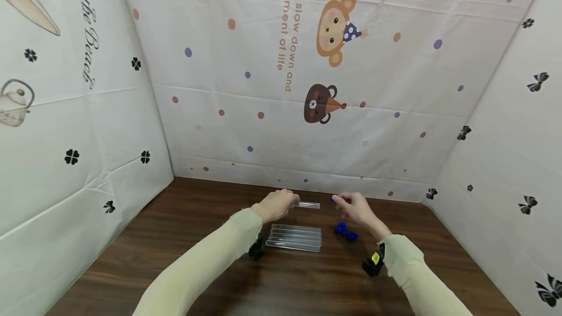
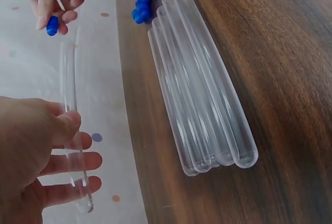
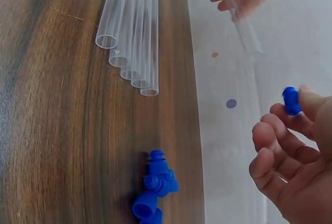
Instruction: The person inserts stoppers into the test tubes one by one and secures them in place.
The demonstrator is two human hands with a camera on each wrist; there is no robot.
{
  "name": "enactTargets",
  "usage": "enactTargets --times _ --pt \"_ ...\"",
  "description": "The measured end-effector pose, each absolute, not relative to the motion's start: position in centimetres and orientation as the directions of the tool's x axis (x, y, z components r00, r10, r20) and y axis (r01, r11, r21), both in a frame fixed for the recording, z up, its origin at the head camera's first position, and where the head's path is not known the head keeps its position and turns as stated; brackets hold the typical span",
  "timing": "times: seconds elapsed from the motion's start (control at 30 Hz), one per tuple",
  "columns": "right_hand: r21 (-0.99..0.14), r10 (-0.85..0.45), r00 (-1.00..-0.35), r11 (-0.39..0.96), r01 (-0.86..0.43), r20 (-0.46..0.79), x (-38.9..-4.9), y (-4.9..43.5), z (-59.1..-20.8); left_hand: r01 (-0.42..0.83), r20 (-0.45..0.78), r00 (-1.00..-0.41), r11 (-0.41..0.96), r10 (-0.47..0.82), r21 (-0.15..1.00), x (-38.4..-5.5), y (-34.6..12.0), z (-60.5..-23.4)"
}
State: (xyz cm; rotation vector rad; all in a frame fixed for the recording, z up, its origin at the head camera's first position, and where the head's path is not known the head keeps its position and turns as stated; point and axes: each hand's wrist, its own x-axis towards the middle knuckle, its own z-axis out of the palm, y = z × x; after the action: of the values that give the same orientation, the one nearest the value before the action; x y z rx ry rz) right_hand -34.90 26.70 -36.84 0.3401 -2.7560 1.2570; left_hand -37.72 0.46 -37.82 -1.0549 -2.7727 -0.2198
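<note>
My left hand (image 2: 31,156) grips a clear test tube (image 2: 71,89) between thumb and fingers, its open end pointing toward my right hand. A small blue stopper (image 3: 292,101) is pinched between the thumb and index finger of my right hand (image 3: 295,156). In the head view, the left hand (image 1: 276,205) and right hand (image 1: 357,208) are raised near the back of the table, with the stopper a short way apart from the tube's mouth. Several more clear test tubes (image 2: 202,79) lie side by side on the table between the forearms.
Several loose blue stoppers (image 1: 345,231) lie in a small heap right of the row of tubes on the dark wooden table (image 1: 210,277). Printed white sheets (image 1: 263,130) stand as walls behind and at both sides.
</note>
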Motion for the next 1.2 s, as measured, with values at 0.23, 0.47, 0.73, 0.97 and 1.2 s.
enactTargets --times 0.23,0.47,0.73,0.97,1.2 --pt "-0.769 -0.151 -0.969 0.59 -0.246 0.195 -35.3 26.1 -37.4 0.694 0.254 -0.702 0.719 0.665 0.035 -37.3 0.2 -37.5" --pt "-0.765 -0.17 -0.966 0.589 -0.26 0.197 -35.4 25.6 -37.7 0.692 0.274 -0.696 0.722 0.663 0.01 -37.4 0.2 -37.5" --pt "-0.792 -0.143 -0.978 0.575 -0.207 0.152 -35.4 25.0 -38.2 0.684 0.264 -0.708 0.729 0.655 0.029 -37.3 0.2 -37.0" --pt "-0.791 -0.171 -0.973 0.569 -0.224 0.152 -35.3 24.6 -38.3 0.688 0.243 -0.711 0.724 0.66 0.046 -37.2 0.0 -36.9" --pt "-0.795 -0.181 -0.972 0.562 -0.229 0.152 -35.7 24.2 -38.8 0.691 0.254 -0.706 0.721 0.661 0.045 -37.4 -0.1 -37.0"
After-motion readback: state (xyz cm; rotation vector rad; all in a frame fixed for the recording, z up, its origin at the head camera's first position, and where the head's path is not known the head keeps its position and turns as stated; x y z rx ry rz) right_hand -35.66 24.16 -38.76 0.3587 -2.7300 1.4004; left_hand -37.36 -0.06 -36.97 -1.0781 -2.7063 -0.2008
